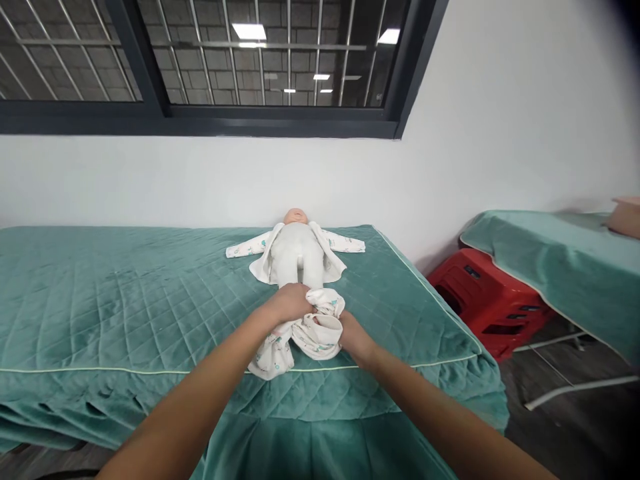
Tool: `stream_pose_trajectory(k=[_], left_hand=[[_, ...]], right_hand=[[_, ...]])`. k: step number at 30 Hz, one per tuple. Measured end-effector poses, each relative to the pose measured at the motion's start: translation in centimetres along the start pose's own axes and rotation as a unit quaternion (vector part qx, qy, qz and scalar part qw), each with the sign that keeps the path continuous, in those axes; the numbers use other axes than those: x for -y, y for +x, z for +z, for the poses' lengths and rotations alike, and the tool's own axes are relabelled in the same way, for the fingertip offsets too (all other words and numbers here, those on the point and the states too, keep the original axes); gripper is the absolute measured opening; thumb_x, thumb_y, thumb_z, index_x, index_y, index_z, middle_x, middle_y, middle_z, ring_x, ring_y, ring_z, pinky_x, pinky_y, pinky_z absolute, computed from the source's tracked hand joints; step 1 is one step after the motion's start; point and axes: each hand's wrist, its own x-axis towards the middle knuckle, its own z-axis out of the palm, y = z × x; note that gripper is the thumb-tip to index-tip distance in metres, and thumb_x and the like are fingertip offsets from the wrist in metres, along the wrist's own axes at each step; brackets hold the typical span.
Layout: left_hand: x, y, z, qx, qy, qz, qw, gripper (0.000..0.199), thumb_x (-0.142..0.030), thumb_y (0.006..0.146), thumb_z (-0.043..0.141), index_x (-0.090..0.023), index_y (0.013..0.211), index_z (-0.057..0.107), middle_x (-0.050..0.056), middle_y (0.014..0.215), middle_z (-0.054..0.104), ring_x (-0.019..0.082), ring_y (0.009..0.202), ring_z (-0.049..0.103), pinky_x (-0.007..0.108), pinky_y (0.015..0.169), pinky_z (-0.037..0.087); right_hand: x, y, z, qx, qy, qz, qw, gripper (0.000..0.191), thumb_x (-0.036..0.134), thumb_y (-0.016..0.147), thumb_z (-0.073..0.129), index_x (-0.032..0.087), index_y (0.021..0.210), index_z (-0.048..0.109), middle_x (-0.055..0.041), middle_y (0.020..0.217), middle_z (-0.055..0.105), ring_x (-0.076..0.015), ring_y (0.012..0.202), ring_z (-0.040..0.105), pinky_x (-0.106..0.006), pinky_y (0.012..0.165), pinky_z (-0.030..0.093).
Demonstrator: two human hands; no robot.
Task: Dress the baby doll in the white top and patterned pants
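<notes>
A baby doll [299, 247] lies on its back on the green quilted cover, its head toward the wall. An open white jacket with patterned sleeves [347, 242] is spread under it, both sleeves stretched outward. At the doll's feet, bunched white patterned pants [319, 335] hang over the near edge of the bed. My left hand [293, 301] is closed on the pants' upper left part, by the doll's lower leg. My right hand [354, 337] grips their right side, its fingers partly hidden by the cloth. The doll's feet are hidden behind my left hand and the pants.
The green-covered bed [125, 293] extends far to the left. Behind it stand a white wall [200, 180] and a dark-framed barred window [280, 123]. At the right are red stacked stools [490, 300] and another green-covered table [565, 260] with a pinkish object [625, 217] on it.
</notes>
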Motion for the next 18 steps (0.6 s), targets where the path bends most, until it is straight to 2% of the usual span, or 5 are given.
stream_pose_trajectory(k=[4, 9, 14, 16, 18], left_hand=[[0.1, 0.0, 0.4, -0.008, -0.018, 0.026, 0.999, 0.009, -0.028, 0.07, 0.069, -0.02, 0.072, 0.074, 0.01, 0.085, 0.076, 0.027, 0.084, 0.068, 0.029, 0.074, 0.045], [0.3, -0.3, -0.5, 0.027, -0.057, 0.018, 0.998, 0.018, -0.031, 0.072, 0.068, -0.019, 0.084, 0.076, 0.008, 0.096, 0.077, 0.028, 0.093, 0.067, 0.03, 0.08, 0.047], [0.2, -0.8, -1.3, 0.075, -0.106, -0.015, 0.991, 0.032, -0.04, 0.077, 0.067, -0.017, 0.098, 0.075, 0.007, 0.11, 0.075, 0.03, 0.105, 0.065, 0.034, 0.088, 0.048], [0.5, -1.0, -1.3, 0.083, -0.184, -0.035, 0.979, 0.035, -0.04, 0.077, 0.069, -0.017, 0.102, 0.075, 0.006, 0.111, 0.075, 0.03, 0.108, 0.064, 0.033, 0.088, 0.049], [1.1, -1.1, -1.1, 0.098, -0.299, -0.048, 0.948, 0.038, -0.039, 0.076, 0.073, -0.017, 0.107, 0.073, 0.007, 0.113, 0.074, 0.029, 0.11, 0.065, 0.033, 0.088, 0.05]], right_hand=[[-0.1, 0.4, -0.7, -0.06, -0.114, -0.021, 0.991, 0.028, 0.036, 0.068, 0.08, 0.023, 0.092, 0.072, -0.0056, 0.095, 0.073, -0.0291, 0.095, 0.065, -0.047, 0.095, 0.05], [0.4, 0.2, -0.5, -0.071, -0.121, -0.034, 0.99, 0.026, 0.038, 0.07, 0.078, 0.024, 0.092, 0.073, -0.0037, 0.091, 0.074, -0.0275, 0.091, 0.066, -0.045, 0.096, 0.049], [0.6, -0.4, -0.5, -0.063, -0.017, 0.026, 0.998, 0.037, 0.046, 0.071, 0.077, 0.018, 0.095, 0.074, -0.0057, 0.084, 0.075, -0.0292, 0.089, 0.069, -0.048, 0.091, 0.051], [0.7, -0.6, -0.5, -0.039, 0.046, 0.021, 0.998, 0.039, 0.046, 0.071, 0.078, 0.018, 0.098, 0.073, -0.007, 0.088, 0.076, -0.0297, 0.091, 0.07, -0.047, 0.09, 0.052], [0.7, -0.7, -0.5, -0.027, 0.11, -0.004, 0.994, 0.038, 0.045, 0.073, 0.078, 0.019, 0.1, 0.073, -0.0079, 0.093, 0.076, -0.0296, 0.095, 0.07, -0.045, 0.091, 0.052]])
